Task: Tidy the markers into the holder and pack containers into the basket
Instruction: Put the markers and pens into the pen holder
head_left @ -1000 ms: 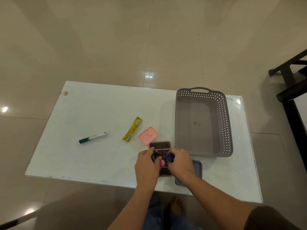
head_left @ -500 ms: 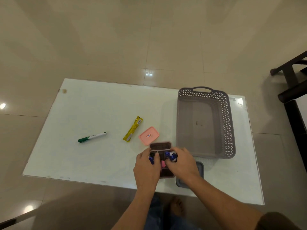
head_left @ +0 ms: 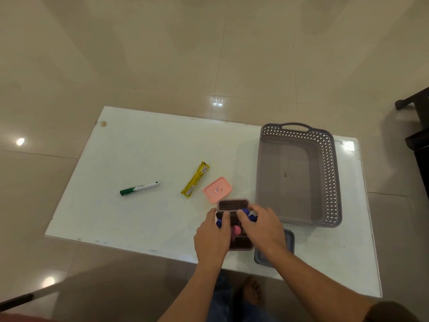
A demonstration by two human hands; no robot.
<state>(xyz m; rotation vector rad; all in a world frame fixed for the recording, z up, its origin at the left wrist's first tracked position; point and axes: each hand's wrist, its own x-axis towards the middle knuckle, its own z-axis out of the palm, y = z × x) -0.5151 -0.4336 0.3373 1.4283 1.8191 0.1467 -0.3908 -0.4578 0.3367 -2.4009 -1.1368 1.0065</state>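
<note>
The white table (head_left: 148,147) carries everything. The grey basket (head_left: 327,177) takes its 3 o'clock side, handle toward 12, with nothing packed inside, probably kept within reach for the containers.

The left hand (head_left: 212,238) wraps narrowly round the 9 o'clock side of the holder (head_left: 233,204), seemingly to brace it. The right hand (head_left: 262,225) curls over the holder's 3 o'clock side, fingers closed on the blue-capped markers (head_left: 249,216), likely seating them upright in their slots.

A grey container (head_left: 287,240) lies at the table's 5 o'clock edge, partly under the right forearm. The brown holder sits just at 6 o'clock of the basket's near-left corner. A pink container (head_left: 217,189) touches or nearly touches the holder at 11 o'clock. A yellow packet (head_left: 195,179) lies just beyond at 10 o'clock.

The green marker (head_left: 138,188) lies flat, well apart at 9 o'clock, not yet collected. A pink marker (head_left: 236,230) shows between the hands.
</note>
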